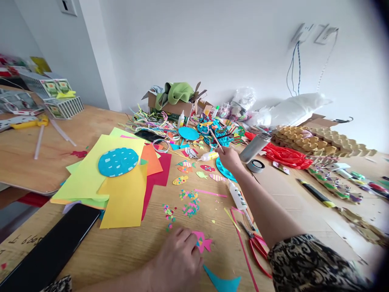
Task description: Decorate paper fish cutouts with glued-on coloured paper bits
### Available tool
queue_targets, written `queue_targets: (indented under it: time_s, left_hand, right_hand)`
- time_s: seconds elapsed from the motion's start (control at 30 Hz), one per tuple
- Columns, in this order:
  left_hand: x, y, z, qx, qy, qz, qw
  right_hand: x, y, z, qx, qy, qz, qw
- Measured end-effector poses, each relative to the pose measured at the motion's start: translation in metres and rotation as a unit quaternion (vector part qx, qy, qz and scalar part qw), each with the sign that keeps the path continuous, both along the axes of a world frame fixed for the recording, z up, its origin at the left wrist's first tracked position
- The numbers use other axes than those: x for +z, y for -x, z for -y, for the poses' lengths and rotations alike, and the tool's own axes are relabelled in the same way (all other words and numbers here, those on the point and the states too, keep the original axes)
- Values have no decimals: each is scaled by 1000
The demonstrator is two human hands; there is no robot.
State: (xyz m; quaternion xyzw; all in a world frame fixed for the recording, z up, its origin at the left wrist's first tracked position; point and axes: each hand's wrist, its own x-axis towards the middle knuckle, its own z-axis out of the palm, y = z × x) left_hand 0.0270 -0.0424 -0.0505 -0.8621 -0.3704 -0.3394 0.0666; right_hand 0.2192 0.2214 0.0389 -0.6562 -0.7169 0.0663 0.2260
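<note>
My left hand (180, 254) rests low on the wooden table with its fingers curled over the head end of a pink paper fish (207, 244); small coloured triangles show on the fish's body. Further off, my right hand (230, 158) is closed round a thin pale stick (215, 140), which slants up toward a turquoise decorated piece (223, 138). Several finished-looking paper fish lie left of that hand, among them a yellow dotted fish (180, 180). Loose confetti triangles (191, 207) and round dots (169, 213) lie beyond my left hand.
Red-handled scissors (258, 247) and a white glue bottle (237, 195) lie under my right forearm. Coloured paper sheets (121, 202) and a black phone (54, 247) are at left. A metal flask (255, 147), tape roll (255, 165) and utility knife (316, 192) are at right.
</note>
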Motion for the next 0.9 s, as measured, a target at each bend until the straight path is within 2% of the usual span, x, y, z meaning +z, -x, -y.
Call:
queue_targets:
  time_s: [0.17, 0.33, 0.57, 0.9]
  left_hand:
    - [-10, -2, -5, 8, -33, 15, 999]
    - [-18, -1, -8, -4, -57, 7, 998]
    - [-22, -1, -9, -2, -56, 20, 998]
    - [-18, -3, -10, -4, -53, 52, 997]
  right_hand:
    - [-13, -9, -24, 69, 38, 126, 989]
    - [-26, -14, -44, 131, 70, 201, 968]
    - [-36, -13, -59, 139, 70, 246, 957]
    - [-34, -17, -54, 123, 68, 263, 955]
